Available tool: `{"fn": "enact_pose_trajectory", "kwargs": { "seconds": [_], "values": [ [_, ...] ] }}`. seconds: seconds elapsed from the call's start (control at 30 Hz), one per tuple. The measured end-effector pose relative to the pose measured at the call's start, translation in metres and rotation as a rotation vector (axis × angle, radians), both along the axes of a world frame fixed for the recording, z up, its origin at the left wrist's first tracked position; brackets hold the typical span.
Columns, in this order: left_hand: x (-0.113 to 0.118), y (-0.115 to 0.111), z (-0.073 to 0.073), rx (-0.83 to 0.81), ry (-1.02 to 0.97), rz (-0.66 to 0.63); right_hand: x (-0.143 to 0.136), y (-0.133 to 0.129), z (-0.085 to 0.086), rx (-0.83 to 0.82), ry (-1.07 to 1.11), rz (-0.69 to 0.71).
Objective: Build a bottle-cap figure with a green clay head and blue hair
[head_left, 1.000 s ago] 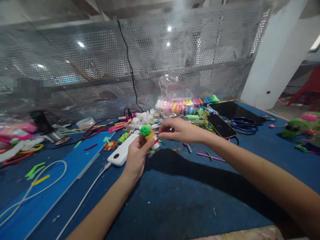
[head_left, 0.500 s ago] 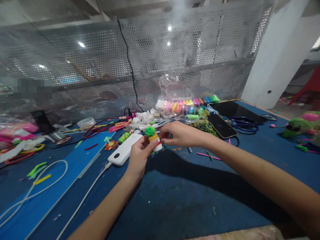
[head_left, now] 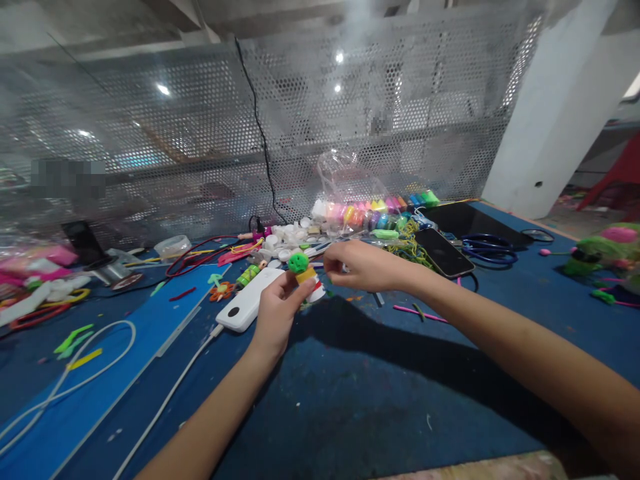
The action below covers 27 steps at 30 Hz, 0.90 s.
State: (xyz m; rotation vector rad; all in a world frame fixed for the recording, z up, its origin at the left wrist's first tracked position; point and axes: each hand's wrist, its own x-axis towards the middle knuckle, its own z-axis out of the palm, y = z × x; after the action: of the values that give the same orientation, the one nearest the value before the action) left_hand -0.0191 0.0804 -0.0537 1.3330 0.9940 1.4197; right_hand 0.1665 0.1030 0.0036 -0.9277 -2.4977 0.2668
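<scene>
A small clay figure (head_left: 306,273) with a round green head, a yellow middle and a red and white lower part is held by my left hand (head_left: 277,308), thumb across its front. Just right of the figure is my right hand (head_left: 354,265), its fingers curled and pinched together; whether anything small is between the fingertips is hidden. A white power bank (head_left: 249,301) with a white cable lies left of my left hand. Beyond my hands sit white lids and clay pieces (head_left: 290,239).
Bagged coloured clay (head_left: 357,215) stands by the perforated metal screen (head_left: 310,120). To the right are a phone (head_left: 444,253), yellow-green strings (head_left: 407,250), a blue cable (head_left: 490,248) and a pink stick (head_left: 419,313). A blue sheet (head_left: 125,353) lies left.
My right hand has moved slightly up and away from the figure, so more of its red band shows. The figure and my left hand have shifted very slightly left.
</scene>
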Motion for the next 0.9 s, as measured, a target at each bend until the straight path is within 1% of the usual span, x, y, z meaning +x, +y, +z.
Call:
{"fn": "enact_pose_trajectory", "kwargs": {
  "seconds": [0.17, 0.27, 0.43, 0.57, 0.63, 0.73, 0.9],
  "values": [
    [-0.002, 0.001, -0.001, 0.002, 0.023, 0.008, 0.002, 0.000, 0.000, -0.020, 0.024, 0.003],
    [-0.002, 0.002, 0.000, 0.001, 0.045, 0.008, 0.001, -0.001, 0.000, -0.054, 0.102, 0.021],
    [0.000, 0.000, 0.001, -0.016, 0.120, -0.034, -0.008, -0.003, -0.005, -0.180, 0.294, 0.025],
    [0.004, -0.006, 0.001, -0.015, 0.179, -0.011, -0.012, -0.002, -0.010, -0.261, 0.302, 0.005],
    [0.004, -0.007, 0.002, -0.013, 0.152, 0.012, -0.011, 0.002, -0.012, -0.290, 0.313, 0.007],
    [0.004, -0.005, 0.003, -0.044, 0.058, 0.023, -0.006, 0.010, -0.012, -0.323, 0.386, 0.001],
    [0.003, -0.002, 0.006, -0.213, -0.114, -0.074, 0.001, 0.017, -0.008, -0.407, 0.532, -0.020]
  ]
}}
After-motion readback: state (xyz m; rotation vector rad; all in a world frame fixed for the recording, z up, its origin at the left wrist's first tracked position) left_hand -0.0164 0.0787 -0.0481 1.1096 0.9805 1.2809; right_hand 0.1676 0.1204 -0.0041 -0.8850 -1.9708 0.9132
